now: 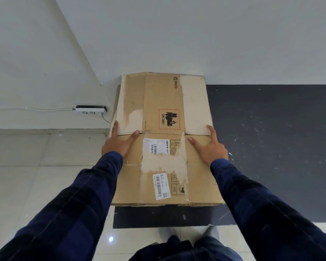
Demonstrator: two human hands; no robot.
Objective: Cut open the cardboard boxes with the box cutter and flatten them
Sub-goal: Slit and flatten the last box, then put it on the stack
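Two dark-blue sleeves point(73, 204) reach out to one flattened cardboard box point(164, 102), which lies on one dark mat point(271, 147). Two hands rest on the box at its crosswise fold, the left hand point(119, 143) near its left edge and the right hand point(210, 146) near its right edge. Their fingers point(212, 130) are straight and spread, pressing flat and gripping nothing. Two white labels point(161, 186) sit on the box's near half. Left of the box lie pale floor tiles point(36, 176) and, farther back, one white power strip point(90, 110). Beyond the box's far edge is a plain white wall point(177, 34).
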